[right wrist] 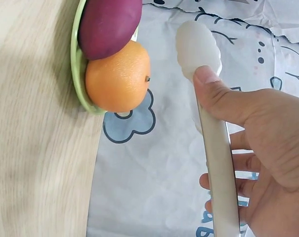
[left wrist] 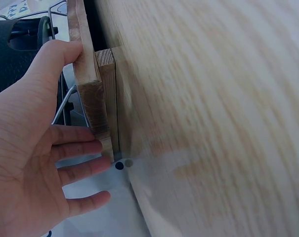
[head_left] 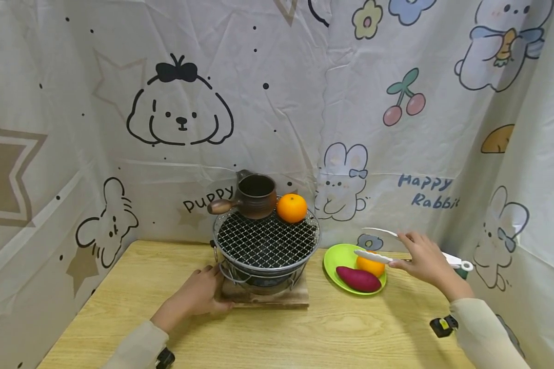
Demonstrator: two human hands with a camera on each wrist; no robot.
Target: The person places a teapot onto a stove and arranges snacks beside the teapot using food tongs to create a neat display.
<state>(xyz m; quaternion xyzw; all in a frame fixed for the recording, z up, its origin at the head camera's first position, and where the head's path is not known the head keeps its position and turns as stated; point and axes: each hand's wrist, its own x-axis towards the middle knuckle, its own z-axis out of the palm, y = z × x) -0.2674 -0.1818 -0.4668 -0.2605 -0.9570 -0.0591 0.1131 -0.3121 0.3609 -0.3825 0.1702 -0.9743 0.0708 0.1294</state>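
Observation:
My left hand (head_left: 203, 292) holds the front left corner of a wooden board (head_left: 281, 301), thumb on one edge and fingers along another in the left wrist view. On this board stands a round grill (head_left: 268, 246) with a wire mesh top. An orange (head_left: 292, 208) and a brown clay pot (head_left: 257, 197) with a side handle sit at the mesh's back. My right hand (head_left: 422, 259) grips white-tipped tongs (right wrist: 218, 163), their arms spread apart. Below the tongs, a green plate (head_left: 334, 256) bears a second orange (right wrist: 118, 76) and a purple sweet potato (right wrist: 109, 24).
A light wooden table (head_left: 351, 333) carries everything. Close behind it hangs a printed curtain (head_left: 277, 128), which also closes off both sides. A small dark green thing (head_left: 462, 271) shows partly behind the tongs' ring end.

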